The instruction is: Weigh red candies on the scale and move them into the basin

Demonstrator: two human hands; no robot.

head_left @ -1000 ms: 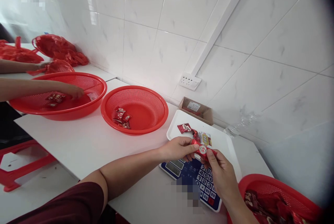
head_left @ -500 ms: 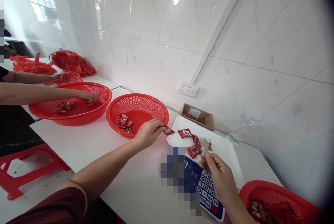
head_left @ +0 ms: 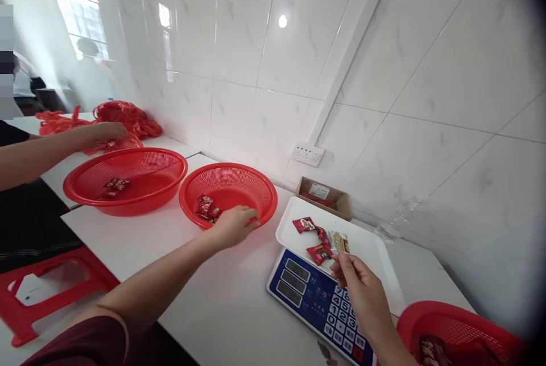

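Observation:
My left hand [head_left: 234, 226] is over the near right rim of the middle red basket [head_left: 230, 173], its fingers loosely apart and no packet visible in them. Small red packets [head_left: 206, 207] lie in the left part of that basket. Close to the front of the white scale tray [head_left: 290, 207], my right hand [head_left: 360, 281] has thumb and fingertips pressed together; anything between them is hidden. Just beyond its fingertips, several red packets [head_left: 319, 253] and a yellow-and-white packet [head_left: 340, 242] rest on the tray. The scale's blue keypad panel [head_left: 313, 298] is partly covered by my right hand.
Another red basket [head_left: 128, 207] with a few packets stands at left, a co-worker's arm [head_left: 63, 141] reaching past it toward red plastic bags [head_left: 128, 119]. A cardboard box [head_left: 341, 201] sits by the wall. At lower right is a red basket [head_left: 460, 320]; at lower left, a red stool [head_left: 63, 275].
My left hand has moved left from the tray's edge to the basket, and the red packet it pinched no longer shows. The co-worker's hand has left the left basket. My right hand stays near the tray.

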